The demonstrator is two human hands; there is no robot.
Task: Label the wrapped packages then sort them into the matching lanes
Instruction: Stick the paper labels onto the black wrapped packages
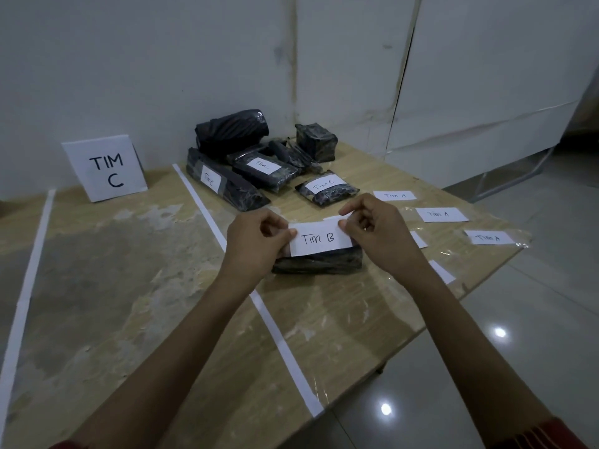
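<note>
A white paper label reading TIM B (319, 238) lies across the top of a black wrapped package (319, 263) on the wooden table. My left hand (256, 241) pinches the label's left end, and my right hand (376, 233) pinches its right end. Behind them lie three black packages labelled TIM C: a long one (227, 183), a flat one (264, 170) and a small one (327, 189). Unlabelled black packages sit at the back, a bulky bag (231, 129) and a cube (316, 140).
A standing sign TIM C (105, 168) marks the lane left of a white tape strip (207, 212); another strip (29, 286) runs at far left. Loose TIM A labels (441, 214) lie on the right under clear film. The table's right edge (421, 328) drops to a tiled floor.
</note>
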